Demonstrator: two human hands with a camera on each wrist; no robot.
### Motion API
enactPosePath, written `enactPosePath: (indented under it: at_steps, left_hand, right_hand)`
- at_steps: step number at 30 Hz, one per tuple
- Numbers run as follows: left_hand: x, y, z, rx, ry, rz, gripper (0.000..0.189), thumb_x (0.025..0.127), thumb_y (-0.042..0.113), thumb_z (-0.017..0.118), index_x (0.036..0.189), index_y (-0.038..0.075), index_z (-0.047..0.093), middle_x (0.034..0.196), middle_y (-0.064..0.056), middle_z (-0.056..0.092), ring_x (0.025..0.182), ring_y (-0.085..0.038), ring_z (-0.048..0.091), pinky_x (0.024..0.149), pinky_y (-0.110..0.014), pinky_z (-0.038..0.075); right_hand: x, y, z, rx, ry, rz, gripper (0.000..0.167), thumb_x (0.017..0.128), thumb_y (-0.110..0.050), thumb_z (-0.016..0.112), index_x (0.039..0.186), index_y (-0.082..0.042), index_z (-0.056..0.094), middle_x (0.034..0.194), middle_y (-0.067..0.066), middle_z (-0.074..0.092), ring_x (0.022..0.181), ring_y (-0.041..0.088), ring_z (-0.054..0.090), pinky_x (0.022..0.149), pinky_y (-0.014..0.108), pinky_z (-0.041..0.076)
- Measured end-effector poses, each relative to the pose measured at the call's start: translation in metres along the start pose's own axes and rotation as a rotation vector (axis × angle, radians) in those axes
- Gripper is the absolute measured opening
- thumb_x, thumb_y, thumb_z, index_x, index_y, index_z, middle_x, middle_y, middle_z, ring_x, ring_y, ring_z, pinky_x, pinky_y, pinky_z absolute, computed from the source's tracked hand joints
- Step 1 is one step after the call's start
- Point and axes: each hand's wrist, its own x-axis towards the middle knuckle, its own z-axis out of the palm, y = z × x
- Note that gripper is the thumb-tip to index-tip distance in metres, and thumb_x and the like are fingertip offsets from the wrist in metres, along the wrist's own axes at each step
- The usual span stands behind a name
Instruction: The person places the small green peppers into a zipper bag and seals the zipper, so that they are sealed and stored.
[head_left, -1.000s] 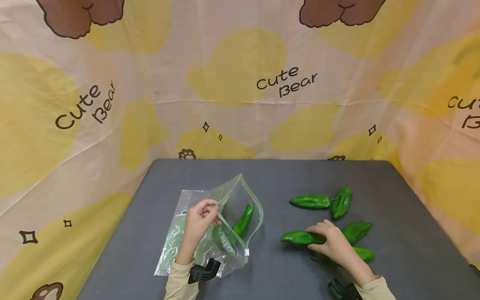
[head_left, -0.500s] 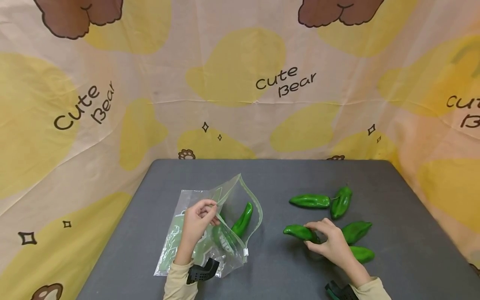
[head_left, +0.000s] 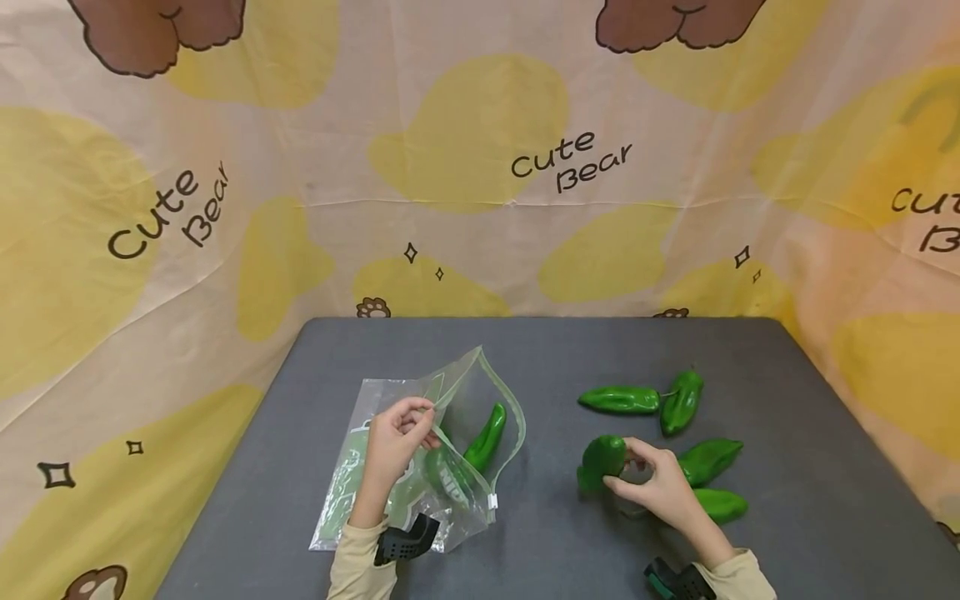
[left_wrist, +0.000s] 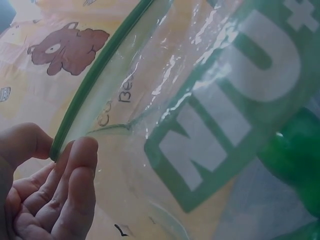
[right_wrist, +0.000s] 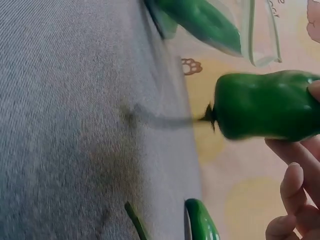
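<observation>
My left hand (head_left: 401, 437) pinches the edge of a clear zip bag (head_left: 347, 483) with green print. Its mouth stands open, facing right. Inside the bag lies a green pepper (head_left: 487, 442), with more green seen through the printed plastic. In the left wrist view, thumb and fingers grip the green zip strip (left_wrist: 95, 82). My right hand (head_left: 663, 492) holds another green pepper (head_left: 600, 462) between thumb and fingers, off the table. The right wrist view shows this pepper (right_wrist: 265, 105) with its thin stem pointing left.
Two peppers lie behind my right hand, one sideways (head_left: 619, 400) and one more upright (head_left: 682, 404). Two more, an upper (head_left: 712, 460) and a lower (head_left: 722, 506), rest beside that hand. A white slider (head_left: 492, 501) sits on the bag's near corner. The table (head_left: 540, 358) is grey.
My right hand has lifted the pepper off the table and turned it from lying sideways to tilted more upright. The left hand and bag have hardly moved.
</observation>
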Motion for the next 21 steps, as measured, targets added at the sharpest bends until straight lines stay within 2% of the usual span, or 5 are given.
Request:
enactPosePath:
  at_steps: [3,9,16,21]
  left_hand:
    - [0.001,-0.001,0.001,-0.006,-0.003,-0.01,0.006,0.082,-0.01,0.055,0.088,-0.012,0.058,0.062,-0.016,0.059,0.047,-0.024,0.058,0.047,-0.034,0.053]
    - [0.001,-0.001,0.003,-0.012,-0.008,-0.002,0.007,0.082,-0.011,0.055,0.088,-0.013,0.058,0.062,-0.017,0.06,0.046,-0.023,0.058,0.047,-0.034,0.053]
    - [0.0,0.0,0.003,-0.017,0.006,-0.009,0.008,0.08,-0.013,0.055,0.088,-0.014,0.057,0.063,-0.02,0.06,0.047,-0.024,0.059,0.048,-0.034,0.053]
    - [0.0,0.001,0.004,-0.002,0.007,-0.024,0.011,0.078,-0.014,0.055,0.088,-0.014,0.058,0.063,-0.018,0.06,0.048,-0.024,0.059,0.05,-0.032,0.053]
  right_hand:
    - [0.0,-0.002,0.0,0.007,0.007,0.05,0.031,0.064,0.011,0.072,0.091,-0.001,0.06,0.072,-0.007,0.06,0.056,0.018,0.047,0.049,0.029,0.036]
    - [0.003,-0.007,0.0,0.018,0.08,0.108,0.026,0.066,0.011,0.07,0.08,-0.006,0.056,0.066,-0.012,0.051,0.052,0.016,0.04,0.046,0.026,0.034]
    - [0.01,-0.011,-0.001,0.112,0.133,0.043,0.028,0.064,0.017,0.067,0.082,-0.002,0.058,0.07,-0.008,0.056,0.055,0.014,0.042,0.048,0.029,0.035]
    - [0.015,-0.013,-0.003,0.148,0.157,0.018,0.029,0.063,0.019,0.066,0.078,-0.005,0.058,0.068,-0.007,0.054,0.055,0.017,0.039,0.049,0.031,0.033]
